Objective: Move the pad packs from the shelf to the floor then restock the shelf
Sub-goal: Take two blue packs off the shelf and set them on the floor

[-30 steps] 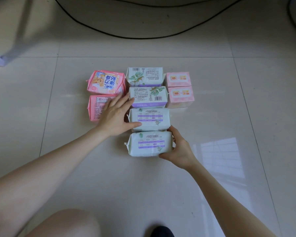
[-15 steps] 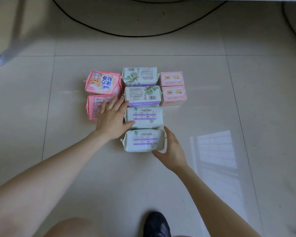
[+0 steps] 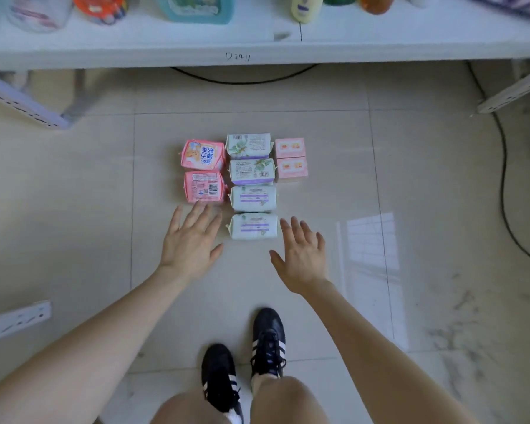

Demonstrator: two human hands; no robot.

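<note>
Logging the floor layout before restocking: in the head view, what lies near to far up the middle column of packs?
white soft pack with purple stripes → second white purple-striped pack → white leaf-print pack with purple edge → white leaf-print pack with barcode → white shelf board

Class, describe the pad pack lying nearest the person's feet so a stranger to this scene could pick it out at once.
Below the white shelf, pad packs lie on the floor in three columns. The middle column has four; take its end pack, nearest the shoes. Pale with purple stripes like its twin behind, it alone sits between the left hand and right hand.
</note>
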